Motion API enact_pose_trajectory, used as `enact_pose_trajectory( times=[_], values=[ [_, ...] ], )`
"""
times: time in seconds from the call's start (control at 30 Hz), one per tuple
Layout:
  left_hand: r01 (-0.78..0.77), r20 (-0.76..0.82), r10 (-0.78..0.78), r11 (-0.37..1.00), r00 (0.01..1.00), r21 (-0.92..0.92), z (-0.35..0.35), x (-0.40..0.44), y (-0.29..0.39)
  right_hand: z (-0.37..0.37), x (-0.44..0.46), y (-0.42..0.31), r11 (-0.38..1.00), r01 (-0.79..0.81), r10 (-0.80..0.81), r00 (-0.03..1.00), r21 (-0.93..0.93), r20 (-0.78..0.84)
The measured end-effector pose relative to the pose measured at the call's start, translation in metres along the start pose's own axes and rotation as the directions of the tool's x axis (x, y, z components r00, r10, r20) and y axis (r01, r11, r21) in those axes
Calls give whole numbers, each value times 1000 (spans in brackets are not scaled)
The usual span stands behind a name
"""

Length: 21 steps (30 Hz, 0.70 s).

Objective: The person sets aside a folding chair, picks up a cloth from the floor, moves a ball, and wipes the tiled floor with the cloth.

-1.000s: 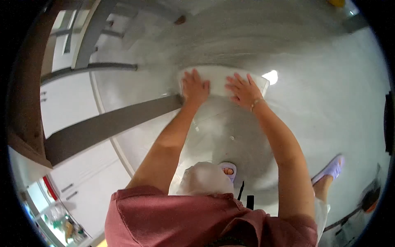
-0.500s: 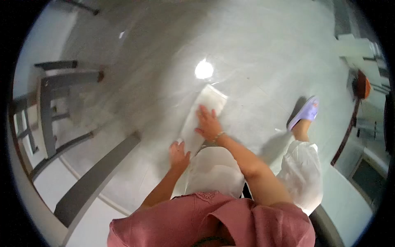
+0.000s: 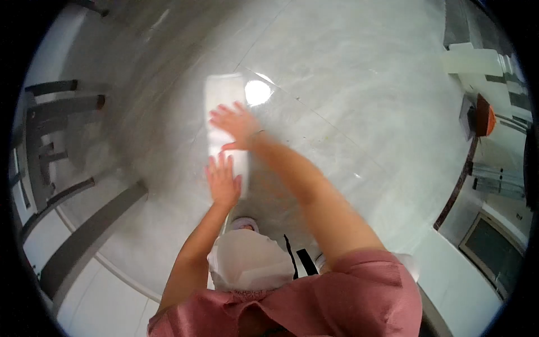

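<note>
Flat on the glossy floor (image 3: 348, 62), under the left hand (image 3: 224, 185) and right hand (image 3: 237, 126), with fingers apart: one long white cloth (image 3: 223, 90). Probably light, soft, easily slid; best pressed with flat palms or gripped at an end.

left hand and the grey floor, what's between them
In the head view, the white cloth lies between the left hand and the grey floor.

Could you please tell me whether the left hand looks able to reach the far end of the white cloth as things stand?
Probably not straight ahead: the right hand is spread over the white cloth, between the left hand, at its nearer part, and that far end.
</note>
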State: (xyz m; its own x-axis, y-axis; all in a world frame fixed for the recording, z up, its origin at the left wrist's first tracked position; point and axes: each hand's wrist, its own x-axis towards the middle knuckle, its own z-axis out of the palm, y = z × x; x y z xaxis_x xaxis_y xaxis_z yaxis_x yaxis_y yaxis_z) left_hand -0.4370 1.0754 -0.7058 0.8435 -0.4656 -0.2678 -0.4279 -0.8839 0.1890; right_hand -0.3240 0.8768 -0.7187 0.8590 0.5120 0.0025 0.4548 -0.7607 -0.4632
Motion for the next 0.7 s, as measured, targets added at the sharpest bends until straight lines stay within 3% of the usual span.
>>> enact_pose_trajectory(
  times=[0.07,0.17,0.23,0.3,0.37,0.43,0.47,0.5,0.53,0.6,0.63,0.7],
  values=[
    [-64,22,64,998,998,-14,-1,20,46,-19,-47,27,993,-106,103,993,-56,-60],
    [-229,140,248,963,959,-142,4,40,123,-44,-139,66,942,-319,319,948,-107,-24],
    [-403,24,429,866,903,-297,25,38,157,-56,-200,72,849,-492,499,867,-191,-15],
    [-546,46,592,767,804,-337,44,38,191,-50,-269,76,751,-626,628,775,-211,-65],
    [-726,-14,738,660,675,-192,66,34,222,-35,-335,70,636,-745,744,661,-200,-98],
    [-817,10,829,554,560,-161,88,31,243,-15,-382,52,555,-822,807,570,-132,-157],
    [-804,3,814,575,581,-150,93,28,249,-2,-399,40,515,-853,830,521,-82,-199],
    [-843,-41,857,497,514,-205,96,26,251,7,-406,32,481,-876,848,474,-30,-237],
    [-874,-91,889,415,449,-252,98,29,250,11,-408,30,517,-855,827,509,-35,-238],
    [-852,-97,879,419,467,-313,89,34,246,16,-397,25,340,-940,914,326,16,-243],
    [-838,-99,887,382,451,-390,83,32,242,17,-389,23,360,-933,907,347,13,-239],
    [-808,-95,850,450,518,-380,74,34,229,6,-376,19,333,-924,920,274,190,-279]
  ],
)
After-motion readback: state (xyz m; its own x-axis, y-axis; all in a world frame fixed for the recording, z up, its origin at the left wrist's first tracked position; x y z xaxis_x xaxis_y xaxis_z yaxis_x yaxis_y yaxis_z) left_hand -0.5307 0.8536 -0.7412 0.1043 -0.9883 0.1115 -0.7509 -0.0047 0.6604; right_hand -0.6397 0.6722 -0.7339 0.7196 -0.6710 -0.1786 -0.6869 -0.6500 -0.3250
